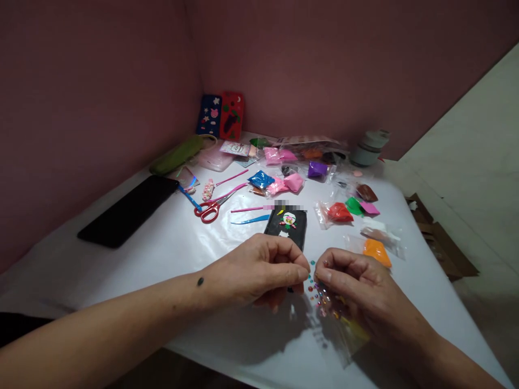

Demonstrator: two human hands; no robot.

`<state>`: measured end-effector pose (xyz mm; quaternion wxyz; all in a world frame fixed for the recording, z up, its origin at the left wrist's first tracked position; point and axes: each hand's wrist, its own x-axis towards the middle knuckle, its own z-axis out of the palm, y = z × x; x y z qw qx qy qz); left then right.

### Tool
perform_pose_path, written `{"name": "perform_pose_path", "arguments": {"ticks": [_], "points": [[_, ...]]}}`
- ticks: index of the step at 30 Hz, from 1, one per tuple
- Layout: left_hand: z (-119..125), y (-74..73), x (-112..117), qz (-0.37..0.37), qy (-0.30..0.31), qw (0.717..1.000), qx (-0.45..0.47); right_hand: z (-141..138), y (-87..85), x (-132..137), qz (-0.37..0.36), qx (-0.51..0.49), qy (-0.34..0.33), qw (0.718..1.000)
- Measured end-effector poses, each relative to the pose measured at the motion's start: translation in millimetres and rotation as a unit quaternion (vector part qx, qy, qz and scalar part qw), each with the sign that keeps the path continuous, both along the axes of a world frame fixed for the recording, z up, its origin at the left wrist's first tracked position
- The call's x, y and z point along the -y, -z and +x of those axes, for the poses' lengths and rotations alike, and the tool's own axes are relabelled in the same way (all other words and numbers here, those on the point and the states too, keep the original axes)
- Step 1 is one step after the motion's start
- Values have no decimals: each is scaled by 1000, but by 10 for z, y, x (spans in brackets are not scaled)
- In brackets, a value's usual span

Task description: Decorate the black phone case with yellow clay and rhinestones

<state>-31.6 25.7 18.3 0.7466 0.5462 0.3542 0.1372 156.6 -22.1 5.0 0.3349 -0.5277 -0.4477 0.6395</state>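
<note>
My left hand (271, 267) is closed in a pinch, thumb against fingertips; whatever lies between them is too small to make out. My right hand (360, 294) is also pinched, at the top of a small clear plastic bag (344, 343) that hangs or lies below it. Small coloured gems (320, 300) show between the two hands, in or beside the bag; I cannot tell which. Just beyond my left hand lies a black phone case (298, 229) decorated with a white clay figure and a yellow piece. Its near end is hidden behind that hand.
Red-handled scissors (210, 212), a blue modelling tool (249, 219) and pink sticks (247, 209) lie left of the case. Bagged clay, including orange (377, 252) and red (340, 212), spreads behind and right. A black tablet-like slab (130, 210) lies left. Decorated cases (232, 116) lean on the wall.
</note>
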Motion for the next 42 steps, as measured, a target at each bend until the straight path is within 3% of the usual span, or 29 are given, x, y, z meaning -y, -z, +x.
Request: {"name": "perform_pose_path", "arguments": {"ticks": [8, 17, 19, 22, 25, 27, 30, 36, 42], "points": [[-31, -48, 80, -35, 45, 998, -31, 8, -101, 28, 2, 17, -87, 996], [-47, 21, 250, -54, 91, 993, -53, -3, -141, 65, -76, -3, -152, 985], [-53, 35, 295, 0, 88, 994, -60, 2, -131, 71, -89, -7, -158, 983], [-76, 44, 359, 208, 28, 976, -63, 6, -95, 81, -103, 2, -149, 984], [-117, 26, 407, 441, -13, 896, -57, -4, -59, 95, -94, 23, -146, 984], [-148, 1, 425, 515, 24, 855, -56, -17, -60, 104, -88, 35, -157, 983], [-183, -28, 430, 531, 92, 839, -71, -31, -99, 109, -83, 49, -172, 980], [-198, -29, 418, 503, 93, 858, -44, -19, -133, 111, -151, -4, -178, 972], [-205, -113, 389, 503, 121, 853, -66, -12, -90, 106, -176, -34, -176, 968]]}}
